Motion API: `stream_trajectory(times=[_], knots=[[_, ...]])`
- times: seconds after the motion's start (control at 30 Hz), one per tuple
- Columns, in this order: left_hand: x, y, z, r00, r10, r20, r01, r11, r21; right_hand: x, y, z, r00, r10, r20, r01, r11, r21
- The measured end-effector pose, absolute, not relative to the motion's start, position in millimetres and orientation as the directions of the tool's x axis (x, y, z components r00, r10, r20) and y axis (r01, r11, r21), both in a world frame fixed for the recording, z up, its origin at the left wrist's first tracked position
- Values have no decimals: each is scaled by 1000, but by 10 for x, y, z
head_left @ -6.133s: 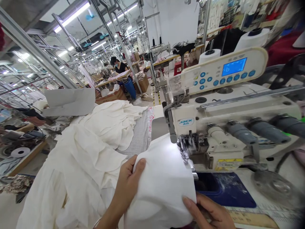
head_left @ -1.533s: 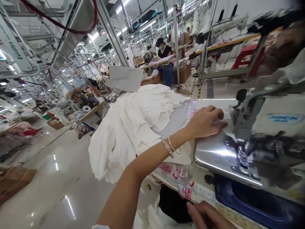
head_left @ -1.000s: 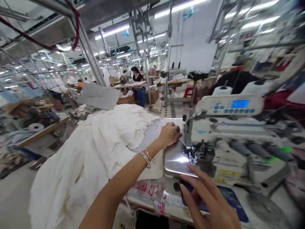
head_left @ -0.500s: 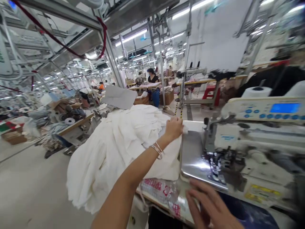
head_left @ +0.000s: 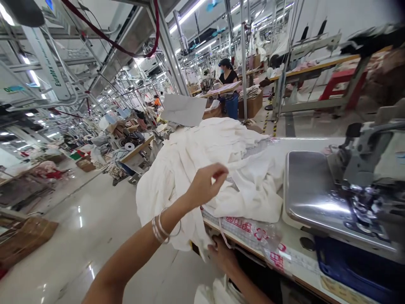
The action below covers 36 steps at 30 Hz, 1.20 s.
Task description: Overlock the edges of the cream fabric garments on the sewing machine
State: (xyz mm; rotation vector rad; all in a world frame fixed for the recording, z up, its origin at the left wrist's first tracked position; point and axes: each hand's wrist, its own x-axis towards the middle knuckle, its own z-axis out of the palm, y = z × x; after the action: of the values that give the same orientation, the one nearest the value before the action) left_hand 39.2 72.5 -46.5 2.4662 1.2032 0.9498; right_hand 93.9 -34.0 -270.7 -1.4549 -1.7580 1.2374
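A big heap of white fabric (head_left: 190, 147) is piled on the left end of the sewing table and hangs over its edge. My left hand (head_left: 204, 185), with bangles at the wrist, hovers over the heap, fingers curled and thumb apart, no cloth visibly gripped. Right of it a crumpled white fabric piece (head_left: 257, 190) lies beside the machine's metal plate (head_left: 306, 181). Lower down, at the table's front edge, my right hand (head_left: 223, 255) has its fingers closed on a hanging end of the white fabric; its fingertips are partly hidden.
The sewing machine (head_left: 370, 169) stands at the right, a dark blue tray (head_left: 354, 266) in front of it. Clear plastic with red print (head_left: 243, 226) covers the table edge. More white cloth (head_left: 218, 293) shows at the bottom. A co-worker (head_left: 228, 74) sits farther back.
My left hand has drawn back left from beside the metal plate. The cloth there is now crumpled. My right hand has moved down left to the hanging fabric. The view has turned left.
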Motion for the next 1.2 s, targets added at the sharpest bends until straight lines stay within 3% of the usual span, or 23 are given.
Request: stream_trajectory(times=[0.1, 0.17, 0.23, 0.3, 0.37, 0.47, 0.53, 0.67, 0.77, 0.87, 0.93, 1.0, 1.1, 1.2], knots=[[121, 434, -509, 567, 742, 358, 585, -668, 460, 1269, -676, -2531, -301, 949, -96, 348, 16, -937], [20, 318, -506, 609, 723, 326, 560, -683, 468, 1642, -835, -2271, -219, 968, -122, 284, -56, -957], [5, 244, -516, 629, 704, 329, 529, -698, 482, 2057, -844, -1904, -21, 940, -340, -22, -340, -940], [57, 182, -594, 627, 666, 404, 494, -741, 454, 2435, -743, -1500, 114, 864, -490, -266, -449, -853], [143, 103, -781, 617, 557, 556, 488, -825, 286, 2713, -633, -1146, 137, 800, -584, -407, -492, -770], [304, -62, -1249, 573, 251, 780, 561, -814, -150, 2893, -590, -809, 139, 741, -657, -513, -513, -688], [446, -190, -1585, 506, 136, 852, 616, -748, -247, 2889, -631, -684, 79, 745, -662, -546, -524, -654], [780, -420, -1908, 346, 62, 936, 643, -742, -189, 2822, -705, -469, -155, 808, -568, -619, -527, -582], [944, -579, -1659, 253, 47, 966, 590, -799, -115, 2829, -687, -386, -269, 856, -441, -642, -501, -581], [989, -697, -1114, 428, 65, 901, 359, -928, -103, 2850, -645, -569, -262, 897, -356, -580, -441, -685], [1021, -679, -747, 668, 86, 739, 201, -977, -69, 2845, -644, -820, -267, 917, -296, -460, -391, -797], [1110, -547, -481, 832, 222, 508, 188, -975, 117, 2834, -680, -1078, -252, 934, -253, -398, -338, -853], [1342, -220, -318, 867, 475, 149, 363, -808, 465, 2870, -775, -1325, -174, 955, -240, -446, -293, -846], [1566, 33, -326, 815, 577, -49, 493, -646, 583, 3020, -853, -1372, -127, 967, -220, -552, -253, -795]])
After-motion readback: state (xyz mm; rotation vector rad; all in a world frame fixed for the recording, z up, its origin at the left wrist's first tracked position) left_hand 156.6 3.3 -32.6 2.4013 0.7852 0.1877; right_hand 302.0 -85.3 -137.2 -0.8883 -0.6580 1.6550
